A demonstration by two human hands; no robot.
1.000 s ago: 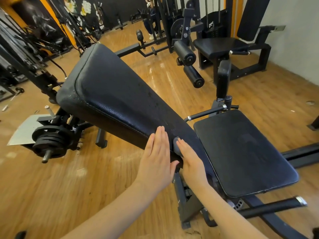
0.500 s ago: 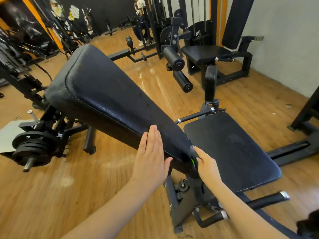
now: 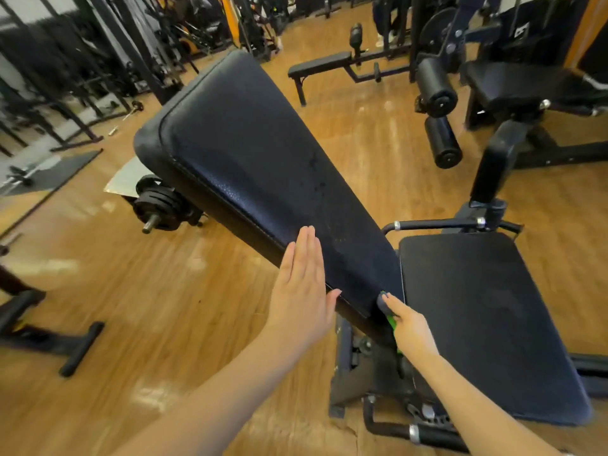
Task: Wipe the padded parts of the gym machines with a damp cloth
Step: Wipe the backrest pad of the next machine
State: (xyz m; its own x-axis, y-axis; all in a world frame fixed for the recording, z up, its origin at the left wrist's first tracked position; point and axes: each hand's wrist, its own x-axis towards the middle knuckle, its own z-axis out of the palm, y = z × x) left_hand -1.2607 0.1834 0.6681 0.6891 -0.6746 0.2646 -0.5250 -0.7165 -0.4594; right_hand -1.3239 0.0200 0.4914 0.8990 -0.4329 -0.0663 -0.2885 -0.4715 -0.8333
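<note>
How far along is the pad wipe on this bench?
Done: the back pad shows damp streaks along its middle. In hand: the right hand holds the cloth at the pad's lower corner, while the left hand rests flat on its side edge. Left: the seat pad shows no clear wet marks, and the roller pads behind are untouched.

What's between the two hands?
In the head view, the lower end of the black backrest pad lies between the flat left hand and the right hand holding a cloth.

Cloth (image 3: 385,306) mostly hidden under right hand (image 3: 411,330); seat pad (image 3: 487,324) bottom corner cut off.
</note>
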